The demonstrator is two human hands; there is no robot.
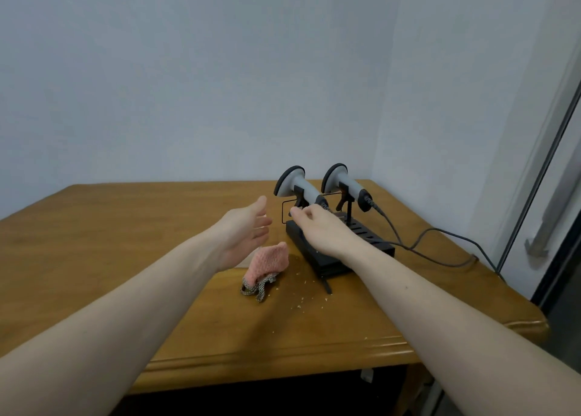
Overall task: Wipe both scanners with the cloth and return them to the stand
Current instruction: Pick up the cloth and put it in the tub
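A brown wooden table (125,227) sits in the corner of a pale room, with light crumbs (298,302) scattered near its front edge. A crumpled pink knitted cloth (270,263) with a grey checked underside lies on the table just left of a black slotted stand (345,246). Two grey handheld scanners rest in the stand's clips, heads tilted up toward the wall: the left scanner (297,184) and the right scanner (342,180). A dark cable (434,246) runs from the right scanner across the table toward a metal door frame (540,170) at the right.

The left hand (248,227) hovers above the cloth, palm turned inward, fingers straight and loosely spread, holding nothing. The right hand (317,227) reaches over the stand, its fingers curled at the left scanner's handle end.

The right hand hides that handle end, so I cannot tell whether the fingers actually grip it.
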